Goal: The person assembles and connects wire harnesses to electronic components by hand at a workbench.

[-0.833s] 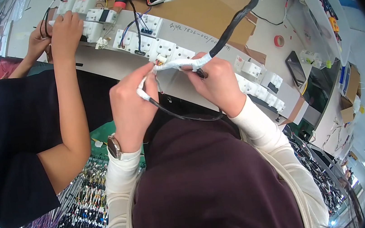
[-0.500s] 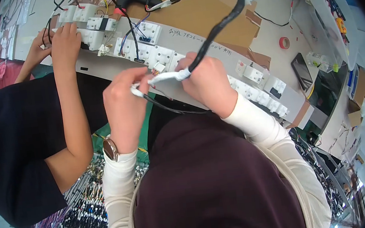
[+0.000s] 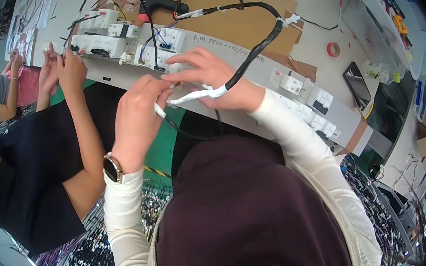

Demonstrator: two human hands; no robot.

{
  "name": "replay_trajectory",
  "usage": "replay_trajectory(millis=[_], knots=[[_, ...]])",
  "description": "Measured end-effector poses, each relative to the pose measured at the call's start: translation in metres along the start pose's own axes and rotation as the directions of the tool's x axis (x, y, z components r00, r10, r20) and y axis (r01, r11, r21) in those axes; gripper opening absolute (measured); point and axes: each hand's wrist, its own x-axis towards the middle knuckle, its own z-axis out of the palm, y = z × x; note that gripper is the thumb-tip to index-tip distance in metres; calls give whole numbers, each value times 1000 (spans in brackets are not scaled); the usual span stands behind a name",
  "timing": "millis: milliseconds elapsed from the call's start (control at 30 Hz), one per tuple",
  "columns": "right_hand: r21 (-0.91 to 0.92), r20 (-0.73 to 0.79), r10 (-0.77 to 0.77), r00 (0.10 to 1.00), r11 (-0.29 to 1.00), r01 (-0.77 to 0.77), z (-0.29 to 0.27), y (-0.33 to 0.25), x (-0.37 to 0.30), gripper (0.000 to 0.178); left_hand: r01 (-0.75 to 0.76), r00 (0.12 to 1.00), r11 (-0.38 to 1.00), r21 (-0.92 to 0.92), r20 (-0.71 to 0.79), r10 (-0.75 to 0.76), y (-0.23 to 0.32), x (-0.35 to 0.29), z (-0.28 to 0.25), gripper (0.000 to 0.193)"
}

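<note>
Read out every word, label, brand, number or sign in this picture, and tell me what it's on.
Long flat grey board: one dark handwritten line, partly crossed by a thick black-wrapped cable; I won't copy out its wording.
Small white plastic blocks: any markings are too small to read.
Flat black rectangular phone: no readable text.

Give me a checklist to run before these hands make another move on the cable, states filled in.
1. Left hand closed on the white-wrapped section: ok.
2. Right hand firmly gripping that section: cannot tell; the wrap crosses in front of its palm.
3. What lies between the meeting fingertips in plain sight: not ok; the fingers cover it.
4. Black cable free of snags along its whole length: cannot tell.
5. Red tape roll and phone apart from both hands: ok.
6. Co-worker's right hand well away: ok.
</note>
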Motion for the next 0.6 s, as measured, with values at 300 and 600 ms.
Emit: replay_trajectory(millis=[300, 600], knots=[[-319, -60, -129, 990, 942, 104, 31, 2, 0, 30, -244, 966, 961, 133, -54, 253, -8, -5, 6, 24], [-405, -249, -50, 967, 913, -57, 49, -7, -13, 32, -84, 923, 762, -643, -339, -184, -41, -15, 66, 17]])
